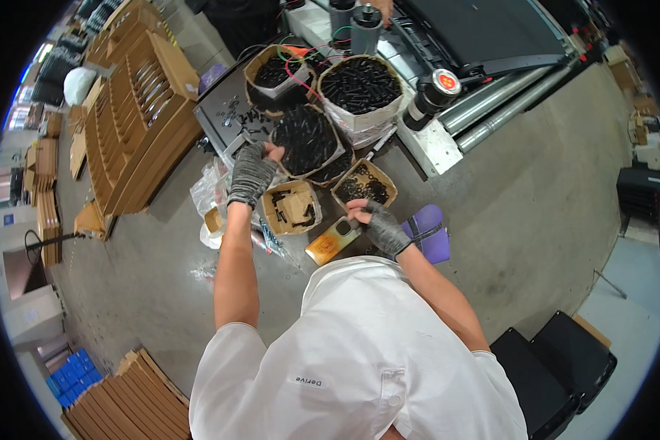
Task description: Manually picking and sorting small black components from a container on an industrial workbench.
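My left hand (254, 176), in a grey fingerless glove, is closed at the left edge of an open carton of black bolts (304, 139). Its fingers curl inward, and whatever lies between them is too small to make out. Lower and to the right, my right hand (381, 226), gloved alike, has thumb and fingers drawn together. They are beside a small carton of dark rings (364, 183), above a phone in a yellow-orange case (334, 240). Between the hands stands a shallow carton (292, 208) with a few black bolts.
Two more bolt cartons (361, 84) (275, 73) stand behind, beside a grey tray (224, 110) with loose small parts. A roller machine (484, 121) carries a black treadmill-like deck at upper right. Another person's hand (381, 9) shows there. A purple strapped pad (429, 235) lies right; cardboard racks (136, 110) stand left.
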Action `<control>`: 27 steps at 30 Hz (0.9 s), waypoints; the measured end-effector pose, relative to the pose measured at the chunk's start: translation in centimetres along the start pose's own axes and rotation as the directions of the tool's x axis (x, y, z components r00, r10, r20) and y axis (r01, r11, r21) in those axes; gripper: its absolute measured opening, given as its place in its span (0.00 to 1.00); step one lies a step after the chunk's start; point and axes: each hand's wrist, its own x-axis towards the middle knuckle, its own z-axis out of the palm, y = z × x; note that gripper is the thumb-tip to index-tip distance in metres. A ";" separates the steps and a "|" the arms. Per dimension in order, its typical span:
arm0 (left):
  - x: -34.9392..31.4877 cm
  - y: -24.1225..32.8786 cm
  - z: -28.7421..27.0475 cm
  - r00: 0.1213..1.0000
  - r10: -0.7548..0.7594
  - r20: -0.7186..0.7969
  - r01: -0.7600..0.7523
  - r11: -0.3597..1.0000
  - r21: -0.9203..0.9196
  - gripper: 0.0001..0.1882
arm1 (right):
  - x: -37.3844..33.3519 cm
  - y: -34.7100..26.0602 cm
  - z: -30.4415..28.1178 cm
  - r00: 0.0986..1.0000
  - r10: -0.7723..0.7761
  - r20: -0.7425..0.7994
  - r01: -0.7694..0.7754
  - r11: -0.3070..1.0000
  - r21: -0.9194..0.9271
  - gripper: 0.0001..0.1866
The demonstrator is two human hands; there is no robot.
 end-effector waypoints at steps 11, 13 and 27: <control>-8.0 -13.1 10.2 0.893 -0.326 0.309 0.240 0.928 0.286 0.18 | -1.3 -4.3 0.1 0.996 -0.090 -0.013 0.090 0.944 0.318 0.18; -8.0 -13.2 11.6 0.872 -0.361 0.331 0.265 0.916 0.303 0.20 | -2.5 -6.8 2.1 0.990 -0.144 0.008 0.136 0.954 0.268 0.19; -6.1 -13.6 14.9 0.805 -0.504 0.314 0.362 0.836 0.413 0.20 | -1.3 -3.1 -2.2 0.995 -0.088 -0.037 0.095 0.945 0.312 0.17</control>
